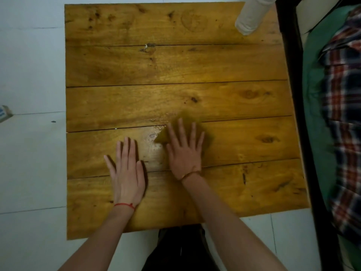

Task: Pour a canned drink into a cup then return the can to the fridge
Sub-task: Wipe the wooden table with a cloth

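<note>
Neither a can nor a fridge is in view. A pale translucent cup [251, 15] stands at the far right corner of the wooden table [136, 71]. My left hand [127, 171] lies flat on the table, fingers apart, holding nothing. My right hand [184, 149] presses flat on a yellow-green cloth [162, 136], fingers spread over it. The cloth looks blurred. A wet, shiny patch [153, 147] shows on the wood between my two hands.
A dark bed frame [298, 98] runs along the table's right side, with green bedding and a plaid cloth [343, 106] on it. White tiled floor [31, 75] lies to the left, with a small box [4, 113] at the left edge.
</note>
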Motion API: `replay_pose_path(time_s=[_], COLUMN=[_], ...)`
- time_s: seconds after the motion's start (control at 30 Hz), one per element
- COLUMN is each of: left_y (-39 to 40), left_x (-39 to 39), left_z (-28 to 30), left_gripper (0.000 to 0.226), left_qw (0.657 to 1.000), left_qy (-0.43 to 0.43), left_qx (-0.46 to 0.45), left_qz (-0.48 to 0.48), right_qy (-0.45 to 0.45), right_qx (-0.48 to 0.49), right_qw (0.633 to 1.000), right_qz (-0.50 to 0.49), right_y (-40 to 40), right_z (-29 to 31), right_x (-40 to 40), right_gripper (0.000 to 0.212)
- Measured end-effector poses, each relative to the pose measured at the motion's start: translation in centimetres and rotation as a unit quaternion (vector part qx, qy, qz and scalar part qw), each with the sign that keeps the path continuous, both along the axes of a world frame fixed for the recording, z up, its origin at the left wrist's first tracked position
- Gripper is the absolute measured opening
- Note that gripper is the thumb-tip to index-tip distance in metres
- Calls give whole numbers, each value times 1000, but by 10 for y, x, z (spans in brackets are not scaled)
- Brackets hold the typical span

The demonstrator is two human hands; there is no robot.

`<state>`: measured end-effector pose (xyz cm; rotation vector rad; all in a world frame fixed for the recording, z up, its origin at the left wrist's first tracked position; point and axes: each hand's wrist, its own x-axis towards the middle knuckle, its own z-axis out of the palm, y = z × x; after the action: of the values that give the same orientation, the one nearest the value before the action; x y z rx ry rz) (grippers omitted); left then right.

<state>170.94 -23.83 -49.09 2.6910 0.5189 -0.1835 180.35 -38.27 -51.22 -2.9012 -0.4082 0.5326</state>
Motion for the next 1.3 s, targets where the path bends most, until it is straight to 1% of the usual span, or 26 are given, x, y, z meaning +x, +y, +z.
replay_pose_path(time_s=[0.03, 0.1, 0.2, 0.27, 0.33, 0.4, 0.5, 0.57, 0.63, 0.7, 0.77, 0.8, 0.93, 1.03, 1.1, 1.13, 1.17, 1.2, 1.23, 1.27, 1.3], left_y=[-4, -12, -20, -25, -29, -33, -39, -42, -43, -42, -40, -39, -39, -51, -64, -70, -77, -83, -89, -94, -97], left_x=[-9, -24, -42, -52, -60, -66, -71, -71, -72, -74, -77, -78, -90, -100, -106, -109, -110, -111, -112, -111, -110], left_z=[0, 0, 0, 2, 3, 3, 2, 3, 4, 6, 8, 9, 14, 20, 25, 28, 30, 32, 33, 33, 34], left_gripper=[56, 56, 56, 56, 56, 56, 56, 56, 56, 55, 55, 54, 54, 53, 48, 44, 40, 36, 32, 30, 30], left_qw=[1000, 1000, 999, 999, 999, 999, 998, 998, 999, 999, 999, 999, 999, 999, 999, 998, 997, 995, 993, 989, 984], left_qy=[4, 15, 31, 33, 39, 48, 57, 54, 45, 36, 28, 26, 27, 21, 12, 7, 5, 8, 17, 32, 49], left_qx=[-2, -2, -1, -4, -3, 7, 16, 16, 5, -1, -11, -14, -3, -10, -21, -26, -28, -30, -32, -38, -47], left_qz=[9, 19, 9, 2, 1, -3, -9, -4, 2, 12, 34, 44, 47, 36, 45, 58, 75, 94, 114, 138, 163], right_qy=[7, 18, 10, 5, 11, 28, 17, 10, 13, 20, 33, 34, 26, 28, 26, 23, 23, 20, 2, -19, -15], right_qx=[11, 31, 13, -24, -57, -76, -76, -70, -47, -15, 12, 22, 35, 26, 18, 32, 60, 99, 141, 172, 186], right_qw=[999, 994, 992, 996, 998, 995, 985, 981, 991, 1000, 995, 990, 973, 953, 940, 942, 952, 966, 979, 984, 979], right_qz=[46, 100, 129, 89, 12, -58, -156, -178, -123, -8, 98, 133, 225, 299, 339, 334, 300, 236, 145, 35, -81], right_y=[4, -6, -53, -97, -137, -159, -143, -111, -73, -34, -11, -9, -55, -92, -107, -111, -114, -115, -116, -116, -115], right_z=[1, 1, 4, 5, 7, 6, 2, -1, 1, 5, 8, 8, 7, 12, 17, 22, 29, 37, 44, 50, 56], right_x=[-24, -62, -92, -100, -94, -76, -40, -26, -30, -54, -89, -104, -136, -138, -130, -127, -124, -123, -123, -123, -124], right_gripper=[61, 60, 59, 60, 60, 59, 59, 60, 62, 62, 60, 60, 60, 63, 62, 60, 56, 50, 42, 34, 26])
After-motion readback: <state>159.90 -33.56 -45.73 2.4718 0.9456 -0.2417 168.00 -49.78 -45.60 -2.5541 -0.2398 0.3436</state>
